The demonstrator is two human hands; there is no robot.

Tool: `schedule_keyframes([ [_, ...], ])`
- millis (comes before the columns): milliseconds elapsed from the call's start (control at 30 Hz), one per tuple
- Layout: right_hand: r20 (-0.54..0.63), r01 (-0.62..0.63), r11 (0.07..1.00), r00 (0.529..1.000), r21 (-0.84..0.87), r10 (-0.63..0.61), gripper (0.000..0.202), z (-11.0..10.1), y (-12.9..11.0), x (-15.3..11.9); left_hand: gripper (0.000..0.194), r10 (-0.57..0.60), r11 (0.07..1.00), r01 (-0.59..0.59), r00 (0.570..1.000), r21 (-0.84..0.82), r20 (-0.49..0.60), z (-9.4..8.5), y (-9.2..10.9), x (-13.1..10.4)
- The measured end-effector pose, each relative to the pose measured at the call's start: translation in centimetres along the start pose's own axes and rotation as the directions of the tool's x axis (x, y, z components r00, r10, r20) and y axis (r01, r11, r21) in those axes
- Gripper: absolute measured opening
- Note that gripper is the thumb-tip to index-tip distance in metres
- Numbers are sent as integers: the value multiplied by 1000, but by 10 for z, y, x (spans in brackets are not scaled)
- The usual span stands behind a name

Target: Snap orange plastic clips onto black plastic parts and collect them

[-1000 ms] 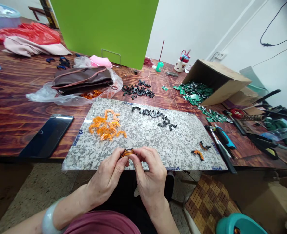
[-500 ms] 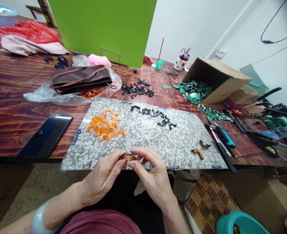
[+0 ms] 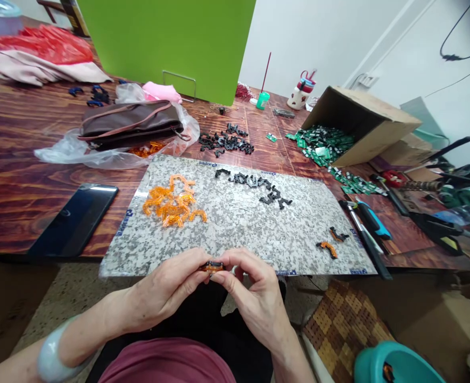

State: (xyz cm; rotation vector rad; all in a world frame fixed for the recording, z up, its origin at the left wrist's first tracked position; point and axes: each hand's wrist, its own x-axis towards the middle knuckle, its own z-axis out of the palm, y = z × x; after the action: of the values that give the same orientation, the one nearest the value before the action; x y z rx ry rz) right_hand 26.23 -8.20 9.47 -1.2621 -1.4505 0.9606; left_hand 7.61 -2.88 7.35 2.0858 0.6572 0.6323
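Between my two hands is a small curved orange-and-black plastic part (image 3: 212,267), held just over the near edge of the speckled board (image 3: 235,239). My left hand (image 3: 174,282) pinches its left end, thumb below and fingers above. On the other end, my right hand (image 3: 247,287) grips with thumb and index finger; the fingertips cover both ends. Orange translucent pieces (image 3: 171,205) lie heaped on the board's left side. Black curved pieces (image 3: 254,183) are strewn along its far side, beside a bunch of thin pale pins (image 3: 240,202). Two joined orange-and-black parts (image 3: 328,249) rest at the right.
A dark phone (image 3: 75,221) lies left of the board. Behind are a brown bag (image 3: 131,125) and more black pieces (image 3: 227,142). A cardboard box (image 3: 372,125) spills green pieces at right, near a blue-handled cutter (image 3: 372,219). A teal bin (image 3: 394,364) stands below.
Both hands have come slightly lower and nearer to me with the part still pinched between them. The part seems tilted a little differently. The camera view has shifted slightly.
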Motion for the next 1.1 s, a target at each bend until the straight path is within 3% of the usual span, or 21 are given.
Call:
schedule_keyframes([
  [233,12,94,990,996,-104,-93,6,2,-3,-6,18,72,997,-72,997,29,-7,-4,0,1],
  [467,20,171,967,985,-190,-170,10,3,-3,-9,18,66,998,-66,998,8,4,-4,2,-1],
  [667,28,190,958,982,-215,-189,11,4,-3,-11,18,52,998,-51,999,-29,11,-3,1,-5],
  [900,22,190,955,981,-228,-190,14,4,-6,-12,21,4,1000,-1,994,-31,108,-5,4,-4],
  [1100,19,190,955,982,-230,-190,12,5,-6,-12,26,49,998,-51,998,42,41,-2,0,-5],
])
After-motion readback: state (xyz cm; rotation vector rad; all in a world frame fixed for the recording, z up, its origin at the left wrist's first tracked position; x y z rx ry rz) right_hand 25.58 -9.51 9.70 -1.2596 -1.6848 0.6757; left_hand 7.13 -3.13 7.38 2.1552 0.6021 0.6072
